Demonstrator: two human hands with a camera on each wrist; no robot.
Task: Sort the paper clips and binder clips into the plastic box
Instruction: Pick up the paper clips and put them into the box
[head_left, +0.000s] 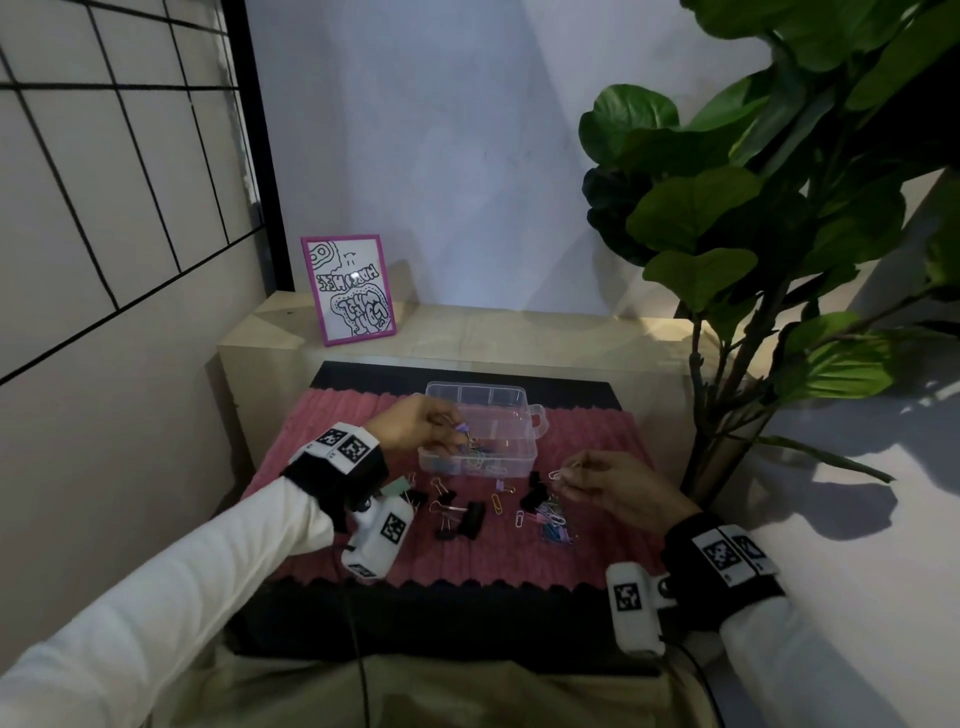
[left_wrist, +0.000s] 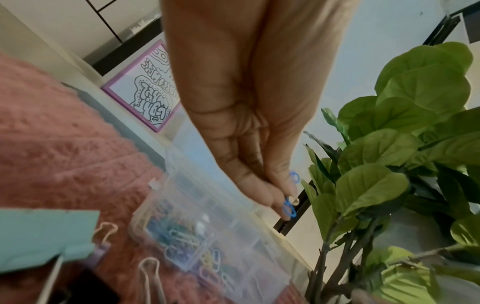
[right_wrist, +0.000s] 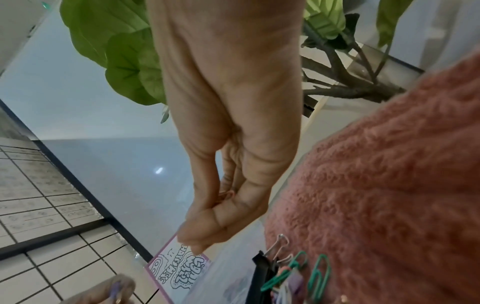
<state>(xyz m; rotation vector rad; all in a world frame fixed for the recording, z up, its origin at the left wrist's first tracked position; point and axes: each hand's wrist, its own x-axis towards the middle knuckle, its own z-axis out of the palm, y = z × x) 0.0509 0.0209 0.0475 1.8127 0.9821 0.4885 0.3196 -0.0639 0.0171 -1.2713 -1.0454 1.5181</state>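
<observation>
A clear plastic box (head_left: 524, 457) with dividers stands open at the back of the pink mat (head_left: 322, 431). Several coloured paper clips (left_wrist: 187, 242) lie in its front left compartment. My left hand (head_left: 460, 431) hovers over that compartment and pinches blue paper clips (left_wrist: 289, 207) between thumb and fingertips. To the right of the box, my right hand (head_left: 569, 475) is raised above the mat and pinches paper clips; a white one (head_left: 555, 474) sticks out to the left. A loose pile of paper clips (head_left: 553, 525) and black binder clips (head_left: 470, 519) lie in front of the box.
A teal binder clip (head_left: 397, 488) lies at the mat's left by my left wrist. Green paper clips (right_wrist: 319, 273) and a black binder clip (right_wrist: 259, 275) sit under my right hand. A framed drawing (head_left: 349, 288) leans on the ledge behind. A leafy plant (head_left: 753, 234) stands at the right.
</observation>
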